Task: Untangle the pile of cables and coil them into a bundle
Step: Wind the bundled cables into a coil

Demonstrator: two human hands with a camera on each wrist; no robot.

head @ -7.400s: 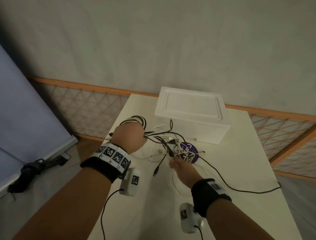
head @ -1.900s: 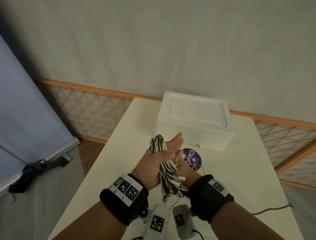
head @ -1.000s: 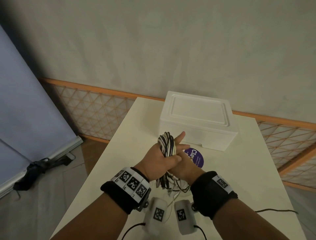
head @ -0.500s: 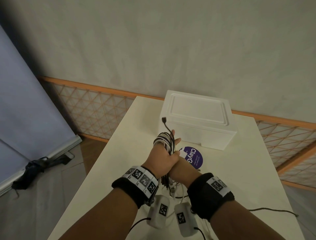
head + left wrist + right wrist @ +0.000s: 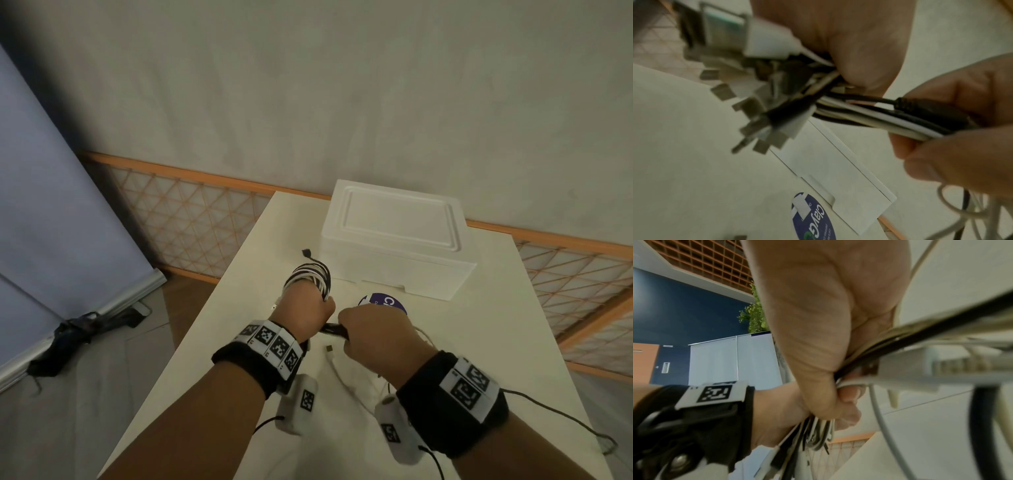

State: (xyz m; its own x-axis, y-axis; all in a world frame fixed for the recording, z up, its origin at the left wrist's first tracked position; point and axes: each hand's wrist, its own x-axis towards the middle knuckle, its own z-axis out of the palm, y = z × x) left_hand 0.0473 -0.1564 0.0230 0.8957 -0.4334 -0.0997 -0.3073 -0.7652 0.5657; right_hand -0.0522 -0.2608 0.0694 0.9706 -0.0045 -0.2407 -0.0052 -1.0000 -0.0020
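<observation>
The left hand (image 5: 305, 310) is fisted round a looped bundle of black and white cables (image 5: 310, 275); the loops stand out beyond its knuckles, and a cluster of grey and white plug ends (image 5: 756, 104) fans out at the other side of the fist. This looks like the anchoring grip, keeping the finished turns from springing apart. Just beside it, the right hand (image 5: 376, 334) has its fingers (image 5: 953, 155) curled over the straight run of cable strands (image 5: 879, 120) leading out of that fist, apparently pulling them taut so the next turn lies flat. Below the right hand, loose white cable (image 5: 346, 380) trails slack on the cream tabletop (image 5: 479, 342), and a thin dark cable (image 5: 561, 416) runs off towards the near right edge, so coiling seems well along but unfinished. Past the fingers, partly hidden by the right hand, lies a round purple sticker (image 5: 387, 301), and beyond it stands a closed white foam box (image 5: 394, 236).
</observation>
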